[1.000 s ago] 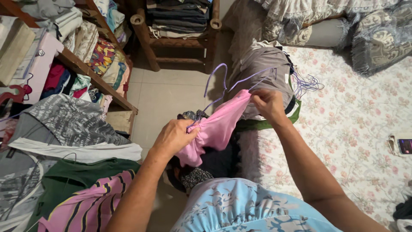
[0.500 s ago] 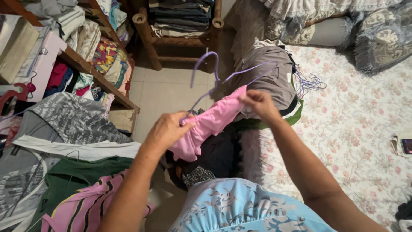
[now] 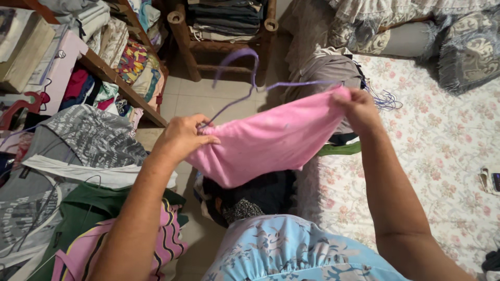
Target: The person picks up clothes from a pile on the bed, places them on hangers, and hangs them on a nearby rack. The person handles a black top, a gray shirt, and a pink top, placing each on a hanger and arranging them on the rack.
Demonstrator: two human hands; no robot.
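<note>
Left hand [image 3: 182, 138] and right hand [image 3: 358, 108] each pinched shut on an end of a pink garment [image 3: 271, 140], stretched over a purple wire hanger [image 3: 250, 78], above tiled floor [image 3: 203, 101], beside floral bedsheet [image 3: 442, 145].

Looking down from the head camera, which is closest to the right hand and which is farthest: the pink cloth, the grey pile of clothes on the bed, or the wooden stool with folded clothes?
From the right hand:
1. Pink cloth, pinched in that hand at its right corner.
2. Grey pile of clothes, just beyond the hand on the bed's edge.
3. Wooden stool, far up and left, on the floor.
</note>
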